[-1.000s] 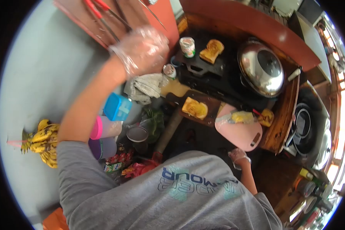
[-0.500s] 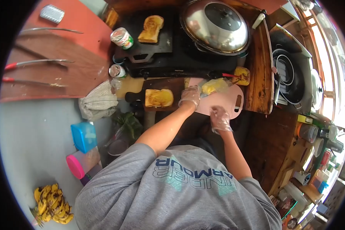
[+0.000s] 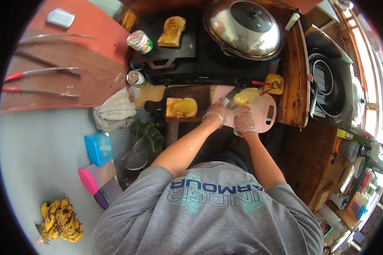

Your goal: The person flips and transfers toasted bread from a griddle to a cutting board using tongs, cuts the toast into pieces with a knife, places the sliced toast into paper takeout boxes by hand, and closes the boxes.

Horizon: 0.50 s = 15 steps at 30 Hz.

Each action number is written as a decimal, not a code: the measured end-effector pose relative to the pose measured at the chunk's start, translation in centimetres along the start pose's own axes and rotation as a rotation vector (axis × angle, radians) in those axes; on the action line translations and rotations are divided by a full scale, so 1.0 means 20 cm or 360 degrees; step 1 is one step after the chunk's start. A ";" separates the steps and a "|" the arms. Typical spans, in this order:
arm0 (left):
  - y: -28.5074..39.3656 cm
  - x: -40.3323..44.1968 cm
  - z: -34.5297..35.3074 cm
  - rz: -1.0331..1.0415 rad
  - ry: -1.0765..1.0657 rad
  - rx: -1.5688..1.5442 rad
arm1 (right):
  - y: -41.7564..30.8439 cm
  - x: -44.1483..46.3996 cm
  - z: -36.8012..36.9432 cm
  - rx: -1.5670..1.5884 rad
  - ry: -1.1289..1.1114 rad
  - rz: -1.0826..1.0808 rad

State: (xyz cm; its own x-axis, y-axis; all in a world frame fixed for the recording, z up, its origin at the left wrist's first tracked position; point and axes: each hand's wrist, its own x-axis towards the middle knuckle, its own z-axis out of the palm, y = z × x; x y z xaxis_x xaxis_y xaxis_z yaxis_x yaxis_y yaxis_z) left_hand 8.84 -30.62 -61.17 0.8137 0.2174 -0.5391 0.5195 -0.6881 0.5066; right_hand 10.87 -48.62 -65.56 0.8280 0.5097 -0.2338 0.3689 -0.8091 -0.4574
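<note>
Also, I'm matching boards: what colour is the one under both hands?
The cutting board is pale pink; head view.

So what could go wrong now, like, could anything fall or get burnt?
The pink board may tip if pressed hard, since its near edge seems unsupported. The toast on the griddle has dark brown patches, so it might burn if the stove is on, though I can't see whether it is.

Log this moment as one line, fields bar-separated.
left hand: at pink board, left side | right hand: by bagged yellow food | grips: unclear | bread slice: on dark board | second slice: on griddle
</note>
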 end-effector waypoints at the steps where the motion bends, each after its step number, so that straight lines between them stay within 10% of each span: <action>1: -0.02 -0.04 -0.01 0.0015 0.0026 -0.0002 | -0.05 0.01 -0.07 -0.0004 -0.0011 -0.0032; 5: -0.14 -0.18 -0.04 0.0118 0.0173 0.0115 | -0.01 0.01 -0.12 -0.0481 -0.0381 -0.0276; 13: -0.58 -0.63 -0.11 0.0302 0.0544 -0.0354 | -0.26 -0.15 -0.18 0.0040 0.0011 0.0023; 15: -0.71 -0.78 -0.10 0.0355 0.0710 -0.0507 | -0.36 -0.13 -0.18 0.0299 -0.1004 0.0556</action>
State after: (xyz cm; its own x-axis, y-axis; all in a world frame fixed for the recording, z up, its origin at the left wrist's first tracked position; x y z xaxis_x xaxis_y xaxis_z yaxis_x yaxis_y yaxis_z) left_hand -10.71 -22.89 -58.59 0.9074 0.4089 -0.0965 0.3199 -0.5236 0.7896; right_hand 7.61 -45.04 -58.59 0.4631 0.3486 -0.8149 0.0031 -0.9201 -0.3918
